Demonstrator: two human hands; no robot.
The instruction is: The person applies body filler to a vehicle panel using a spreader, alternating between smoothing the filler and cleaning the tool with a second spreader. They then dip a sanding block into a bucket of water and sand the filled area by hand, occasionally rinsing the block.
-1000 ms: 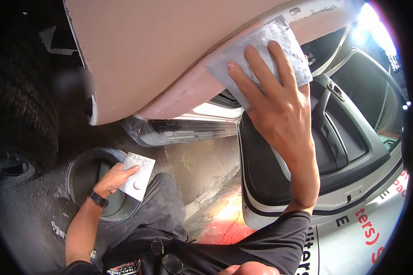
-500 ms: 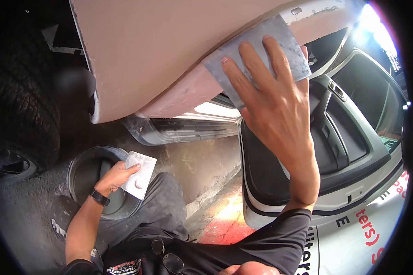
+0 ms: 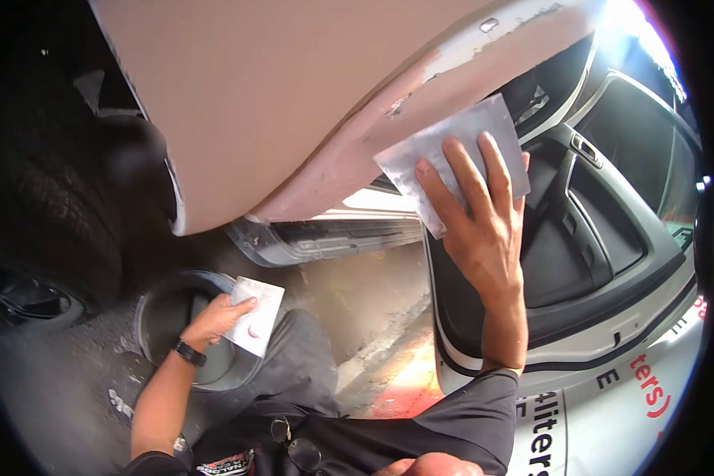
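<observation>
Fingers [image 3: 464,170] of the right hand [image 3: 484,230] lie spread and flat across a grey metal sheet [image 3: 460,125], holding it up by its lower half, with the thumb hidden behind it. The sheet's upper edge meets the lower curve of the pink-coated body panel [image 3: 278,95], just under a strip where white paint shows through the coating; whether it presses on the surface cannot be told. Behind the hand stands an open car door [image 3: 611,262], its dark inner trim facing the camera, and below the panel runs a grey side step [image 3: 325,238].

Lower down, the left hand [image 3: 218,317] (a dark wristwatch [image 3: 189,352] on its wrist) is closed on a small white board [image 3: 260,313], thumb on top and fingers underneath. The board carries a pale dab of paste and is held tilted over the rim of a round grey bucket [image 3: 155,317] that stands on the rough ground. A black tyre [image 3: 47,214] fills the left edge of the view, well apart from both hands. Folded glasses [image 3: 297,448] hang at the collar of the person's dark shirt.
</observation>
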